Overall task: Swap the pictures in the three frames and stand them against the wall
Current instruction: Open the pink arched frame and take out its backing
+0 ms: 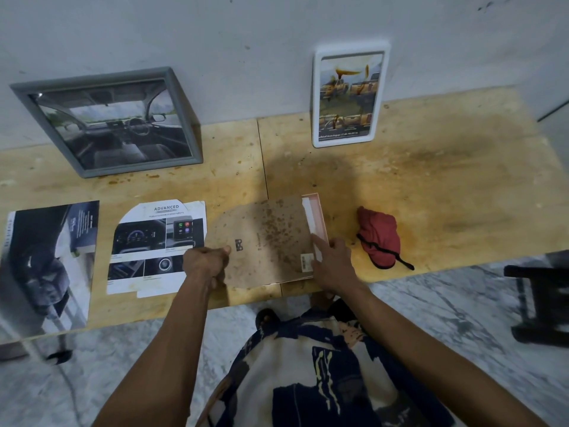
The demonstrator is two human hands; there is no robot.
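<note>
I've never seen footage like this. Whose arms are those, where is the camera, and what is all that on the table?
There is no machine here: a person wears a camera on the head, so this single view looks down at their own arms. The left hand grips the edge of a brown backing board. It lies over a pink frame lying flat, and the right hand rests on that frame's edge. On the wooden table lie two loose car pictures and a red cloth. A grey frame and a white frame lean against the wall, each with a picture in it.
</note>
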